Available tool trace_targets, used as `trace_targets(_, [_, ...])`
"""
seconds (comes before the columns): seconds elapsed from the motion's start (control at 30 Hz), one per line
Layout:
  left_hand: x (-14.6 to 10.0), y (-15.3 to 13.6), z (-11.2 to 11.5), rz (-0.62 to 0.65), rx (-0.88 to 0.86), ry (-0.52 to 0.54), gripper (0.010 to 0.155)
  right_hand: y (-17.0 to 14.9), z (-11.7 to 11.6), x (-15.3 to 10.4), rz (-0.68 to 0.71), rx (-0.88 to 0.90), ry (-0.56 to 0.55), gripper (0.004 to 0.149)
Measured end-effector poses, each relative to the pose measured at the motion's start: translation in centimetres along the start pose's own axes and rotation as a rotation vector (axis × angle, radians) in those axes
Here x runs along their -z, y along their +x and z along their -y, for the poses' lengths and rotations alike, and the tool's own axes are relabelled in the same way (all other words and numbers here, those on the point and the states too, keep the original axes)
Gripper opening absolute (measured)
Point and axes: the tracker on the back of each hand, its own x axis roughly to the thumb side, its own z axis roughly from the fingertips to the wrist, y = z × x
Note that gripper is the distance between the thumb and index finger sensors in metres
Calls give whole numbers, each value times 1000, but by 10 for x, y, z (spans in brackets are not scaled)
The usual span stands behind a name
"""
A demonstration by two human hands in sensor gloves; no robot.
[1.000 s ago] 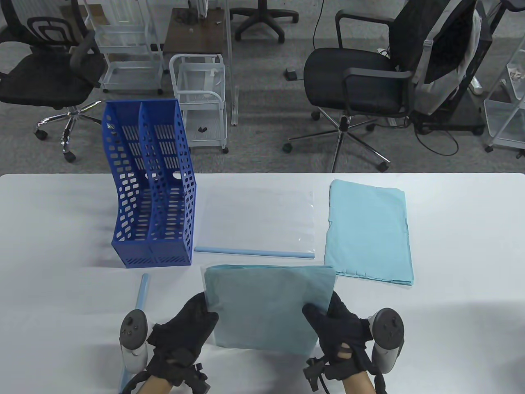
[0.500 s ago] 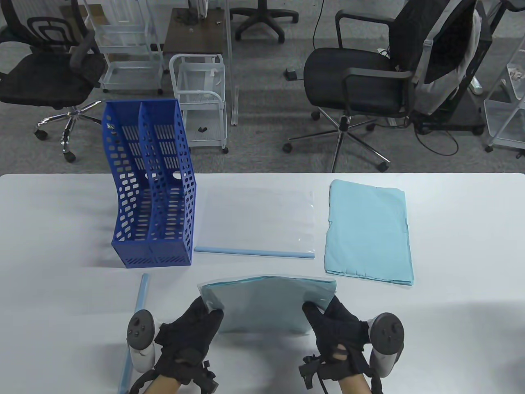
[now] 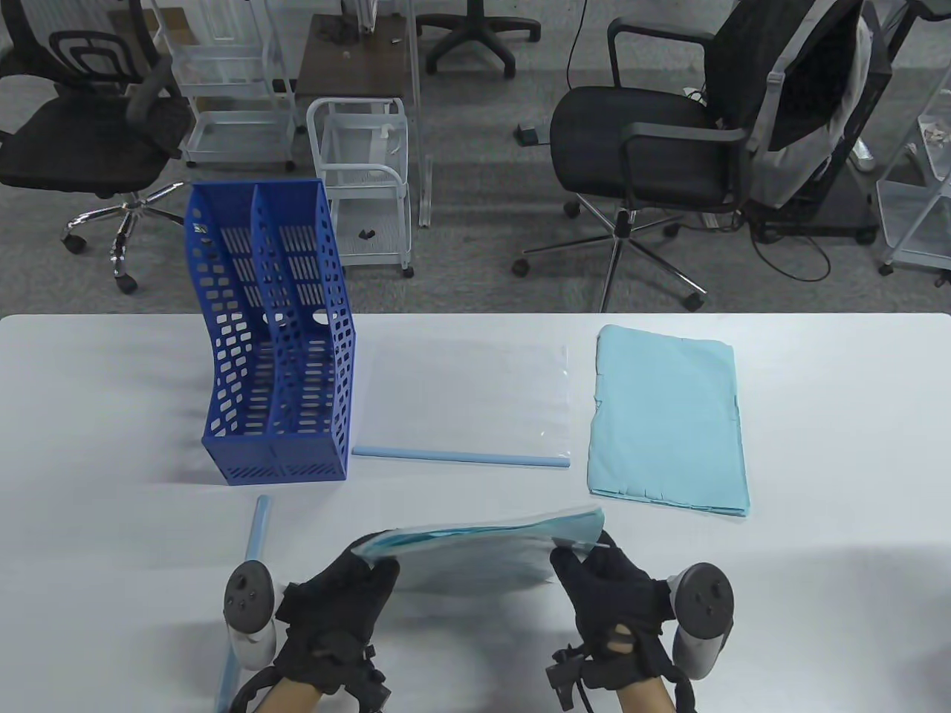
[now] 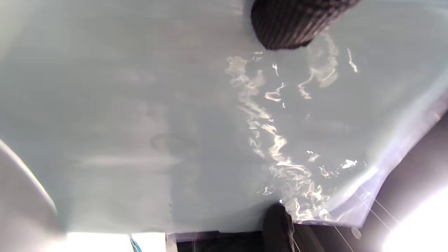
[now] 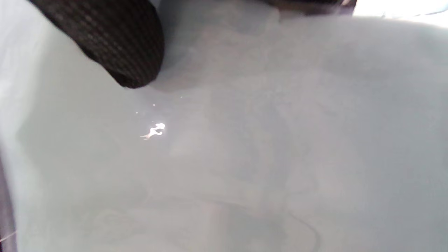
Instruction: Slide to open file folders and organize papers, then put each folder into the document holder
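A clear folder stuffed with light blue papers point(image 3: 483, 531) hangs almost flat just above the table's near edge. My left hand point(image 3: 349, 601) grips its left end and my right hand point(image 3: 605, 590) grips its right end. Both wrist views are filled by the folder's glossy sheet point(image 4: 175, 122) point(image 5: 245, 157), with a gloved fingertip point(image 4: 290, 24) point(image 5: 119, 45) pressed on it. The blue document holder point(image 3: 271, 342) stands at the left, both slots empty. A second clear folder point(image 3: 468, 397) lies behind with its blue slide bar point(image 3: 461, 457) on.
A stack of light blue papers point(image 3: 669, 420) lies at the right. A loose blue slide bar point(image 3: 256, 531) lies left of my left hand. Office chairs and white carts stand on the floor beyond the table's far edge.
The filled folder stood upright facing the camera; both hands have tipped it down until it lies nearly flat, edge-on to the camera. Both hands shifted slightly nearer.
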Motion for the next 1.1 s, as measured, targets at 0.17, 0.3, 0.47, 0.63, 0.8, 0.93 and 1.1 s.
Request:
trace_targets(0.17, [-3, 2, -5, -47, 17, 8, 62, 0, 5, 0, -21, -9, 16, 70])
trace_targets(0.3, [-3, -6, -5, -63, 12, -10, 65, -15, 3, 3, -92, 26, 55, 73])
trace_targets(0.47, [2, -4, 6, -47, 27, 22, 58, -12, -9, 2, -67, -29, 22, 51])
trace_targets(0.63, [0, -2, 9, -38, 31, 87, 46, -13, -13, 2, -74, 0, 33, 48])
trace_targets(0.8, [-2, 1, 1, -62, 49, 126, 43, -6, -4, 1, -73, -66, -45, 46])
trace_targets(0.93, [0, 0, -10, -146, 60, 65, 43, -4, 7, 4, -101, -191, -76, 44])
trace_targets(1.1, [-1, -10, -19, -303, 82, 19, 43, -19, 12, 8, -314, -340, -37, 48])
